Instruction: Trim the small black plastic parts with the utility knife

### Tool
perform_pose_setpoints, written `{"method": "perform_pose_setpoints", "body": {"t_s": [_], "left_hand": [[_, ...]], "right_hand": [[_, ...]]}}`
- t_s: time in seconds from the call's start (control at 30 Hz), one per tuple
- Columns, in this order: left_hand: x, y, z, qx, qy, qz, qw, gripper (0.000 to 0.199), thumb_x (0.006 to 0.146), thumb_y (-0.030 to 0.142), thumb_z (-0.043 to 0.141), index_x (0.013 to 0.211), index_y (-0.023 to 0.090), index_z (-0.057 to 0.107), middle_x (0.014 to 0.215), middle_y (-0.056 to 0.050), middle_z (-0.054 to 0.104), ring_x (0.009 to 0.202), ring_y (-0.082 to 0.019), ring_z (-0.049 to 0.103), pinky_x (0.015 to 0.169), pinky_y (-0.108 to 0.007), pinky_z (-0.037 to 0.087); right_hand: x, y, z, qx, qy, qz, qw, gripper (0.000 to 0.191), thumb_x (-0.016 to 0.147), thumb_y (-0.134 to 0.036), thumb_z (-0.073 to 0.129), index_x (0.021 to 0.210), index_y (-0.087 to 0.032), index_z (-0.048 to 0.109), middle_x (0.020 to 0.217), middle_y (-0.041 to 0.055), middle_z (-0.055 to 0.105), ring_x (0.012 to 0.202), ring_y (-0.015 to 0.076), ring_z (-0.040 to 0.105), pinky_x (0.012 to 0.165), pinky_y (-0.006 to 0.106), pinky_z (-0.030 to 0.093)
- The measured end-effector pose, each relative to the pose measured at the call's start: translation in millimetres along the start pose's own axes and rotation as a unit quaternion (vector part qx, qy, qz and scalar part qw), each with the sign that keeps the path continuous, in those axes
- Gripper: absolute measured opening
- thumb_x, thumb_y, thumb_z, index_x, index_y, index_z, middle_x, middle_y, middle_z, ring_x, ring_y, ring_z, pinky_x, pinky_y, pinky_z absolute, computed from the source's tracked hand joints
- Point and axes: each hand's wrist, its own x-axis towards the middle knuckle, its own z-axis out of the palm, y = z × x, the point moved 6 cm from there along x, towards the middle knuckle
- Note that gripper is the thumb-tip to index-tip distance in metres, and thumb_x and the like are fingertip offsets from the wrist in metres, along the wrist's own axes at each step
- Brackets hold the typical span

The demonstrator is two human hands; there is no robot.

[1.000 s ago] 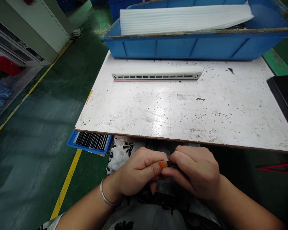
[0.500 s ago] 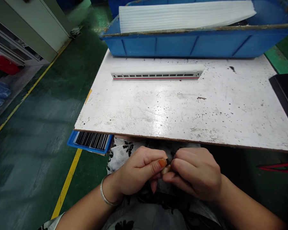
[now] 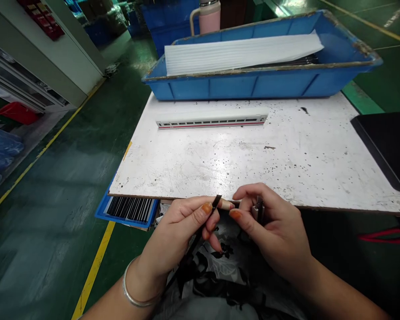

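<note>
Between its thumb and index finger, my left hand pinches a thin black strip whose tip sticks up past the fingers. My right hand is closed round a small dark piece, partly hidden by the fingers. Both hands are over my lap at the table's front edge, close together but apart. A white model train car body with dark windows and a red stripe stands farther back on the white table.
A blue bin holding white foam sheet stands at the table's back, a pink cup behind it. At the right lies a black pad; red-handled pliers are below. A blue tray of black strips sits under the left corner.
My hands have moved apart and the black strip now shows in the left one. A dark piece has come into sight in my right hand. The view has tilted up.
</note>
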Motion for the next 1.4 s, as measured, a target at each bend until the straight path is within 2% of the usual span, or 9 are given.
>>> {"method": "perform_pose_setpoints", "body": {"t_s": [0.13,0.23,0.3,0.37,0.5,0.83,1.4], "left_hand": [[-1.9,0.1,3.8,-0.040,-0.014,-0.007,0.999,0.031,0.097,0.033,0.049,0.078,0.013,0.062,0.066,0.001,0.044,0.055,-0.010,0.059,0.052,-0.020,0.046],[-3.4,-2.6,4.9,-0.047,-0.013,-0.017,0.999,0.033,0.097,0.032,0.049,0.072,0.012,0.058,0.064,0.001,0.045,0.054,-0.010,0.057,0.051,-0.019,0.048],[-4.0,-4.4,5.4,-0.052,-0.009,-0.025,0.998,0.032,0.097,0.031,0.050,0.074,0.011,0.061,0.064,0.001,0.044,0.053,-0.008,0.053,0.051,-0.019,0.051],[-4.0,-3.7,7.1,-0.079,-0.014,-0.018,0.997,0.029,0.097,0.029,0.050,0.084,0.010,0.067,0.064,0.001,0.043,0.052,-0.007,0.046,0.051,-0.021,0.054],[-4.3,1.0,9.9,-0.152,-0.030,0.006,0.988,0.029,0.096,0.024,0.049,0.102,0.008,0.072,0.064,0.002,0.040,0.052,-0.005,0.039,0.051,-0.021,0.057],[-6.4,2.5,7.9,-0.181,-0.015,-0.003,0.983,0.030,0.096,0.022,0.047,0.102,0.006,0.072,0.064,0.001,0.041,0.053,-0.006,0.038,0.047,-0.021,0.056],[-6.4,2.8,5.1,-0.184,-0.004,0.002,0.983,0.030,0.096,0.022,0.047,0.102,0.007,0.072,0.064,0.001,0.041,0.054,-0.006,0.040,0.048,-0.020,0.057]], "right_hand": [[8.3,-12.0,4.4,0.002,0.000,-0.027,1.000,0.016,0.088,-0.025,0.065,0.103,-0.026,0.060,0.059,-0.0104,0.043,0.047,0.0050,0.039,0.046,0.018,0.036],[13.6,-17.2,7.9,-0.005,0.000,-0.048,0.999,0.009,0.086,-0.021,0.066,0.095,-0.024,0.063,0.058,-0.0099,0.045,0.047,0.0049,0.041,0.047,0.019,0.036],[16.6,-17.3,8.4,0.005,0.001,-0.046,0.999,0.002,0.088,-0.021,0.063,0.088,-0.022,0.063,0.059,-0.0082,0.052,0.051,0.0055,0.046,0.050,0.019,0.038],[19.5,-14.0,5.5,0.024,0.016,-0.019,0.999,0.009,0.091,-0.022,0.059,0.083,-0.022,0.063,0.061,-0.0070,0.055,0.053,0.0059,0.047,0.051,0.020,0.038],[23.1,-4.8,-3.2,0.079,0.052,0.048,0.994,0.016,0.094,-0.030,0.057,0.080,-0.022,0.059,0.055,-0.0081,0.045,0.046,0.0059,0.040,0.046,0.022,0.033],[20.6,-2.1,-1.5,0.080,0.034,0.047,0.995,0.027,0.094,-0.039,0.056,0.074,-0.021,0.054,0.055,-0.0060,0.043,0.047,0.0083,0.038,0.044,0.024,0.030],[17.6,-5.8,2.5,0.058,0.010,0.042,0.997,0.022,0.094,-0.035,0.055,0.076,-0.021,0.056,0.054,-0.0057,0.045,0.047,0.0093,0.040,0.045,0.025,0.032]]}}
